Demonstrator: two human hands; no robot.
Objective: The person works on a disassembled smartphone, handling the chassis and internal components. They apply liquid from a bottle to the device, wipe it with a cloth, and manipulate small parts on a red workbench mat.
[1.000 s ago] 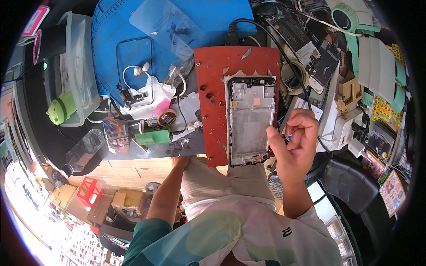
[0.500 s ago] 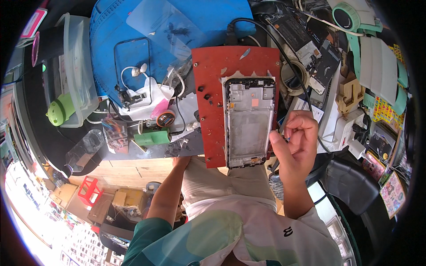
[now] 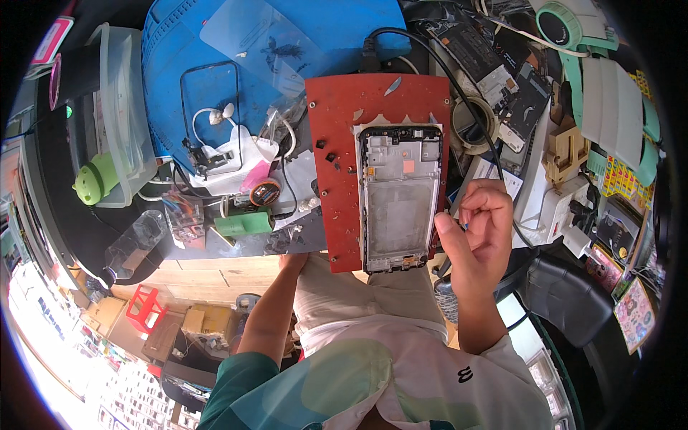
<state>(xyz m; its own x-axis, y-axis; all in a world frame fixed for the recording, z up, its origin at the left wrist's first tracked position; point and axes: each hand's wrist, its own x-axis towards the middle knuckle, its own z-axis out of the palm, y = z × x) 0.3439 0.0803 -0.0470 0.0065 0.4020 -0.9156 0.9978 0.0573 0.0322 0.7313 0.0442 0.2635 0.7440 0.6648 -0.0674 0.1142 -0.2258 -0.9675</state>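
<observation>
Head view — right hand, loosely curled, beside phone frame, grip's hold unclear

The near edge of the table hides most of the left hand.

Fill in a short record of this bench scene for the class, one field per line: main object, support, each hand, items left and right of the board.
Main object: bare phone frame, lying flat
Support: red board, with a pale sheet showing past the frame's top
Right hand: beside the frame's right edge, fingers curled; grip unclear
Left hand: by the table edge, mostly hidden; grip unclear
Left: blue mat, green cylinder
Right: tan block
</observation>
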